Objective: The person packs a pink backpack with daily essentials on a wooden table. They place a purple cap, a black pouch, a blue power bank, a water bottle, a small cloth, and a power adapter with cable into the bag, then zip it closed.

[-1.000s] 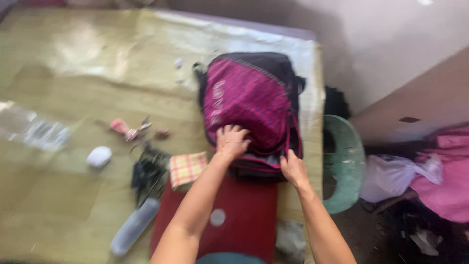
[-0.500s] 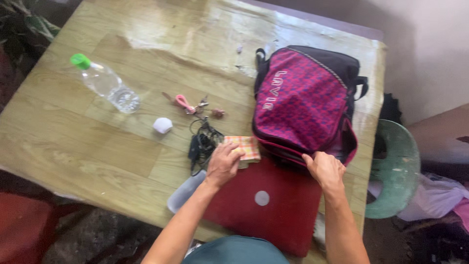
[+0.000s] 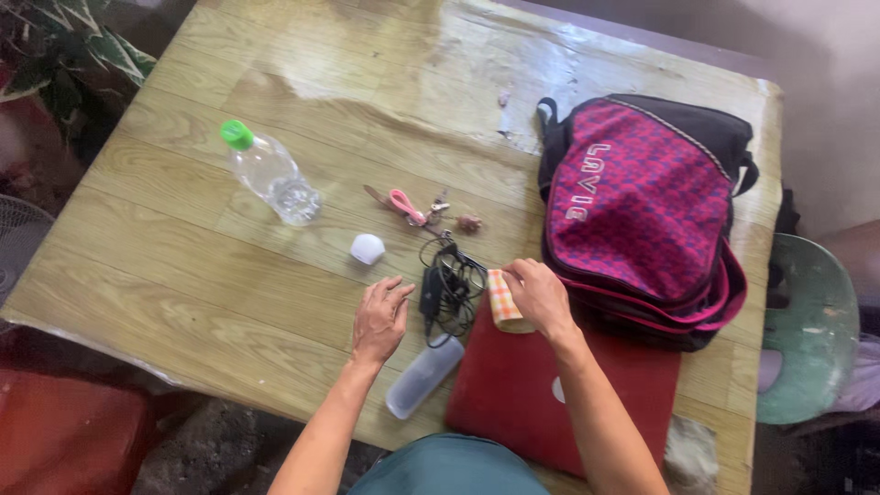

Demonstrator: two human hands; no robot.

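Observation:
My right hand (image 3: 539, 295) grips a small checked orange-and-yellow pouch (image 3: 502, 304) at the far edge of a red laptop (image 3: 559, 390). A pink and black backpack (image 3: 642, 213) lies just right of that hand. My left hand (image 3: 379, 318) rests flat on the wooden table (image 3: 211, 266) with fingers spread and nothing in it. Beside it lies a tangle of black cable with a charger (image 3: 449, 286). A grey cylindrical case (image 3: 423, 377) lies just below.
A clear plastic bottle with a green cap (image 3: 268, 172) lies at the left. A small white object (image 3: 367, 248) and pink-handled keys (image 3: 411, 207) sit mid-table. A green plastic chair (image 3: 807, 330) stands at the right, a plant (image 3: 73, 55) at the top left.
My left hand let go of the checked pouch and moved left onto the table. My right hand left the backpack and took hold of the pouch. The view shifted left.

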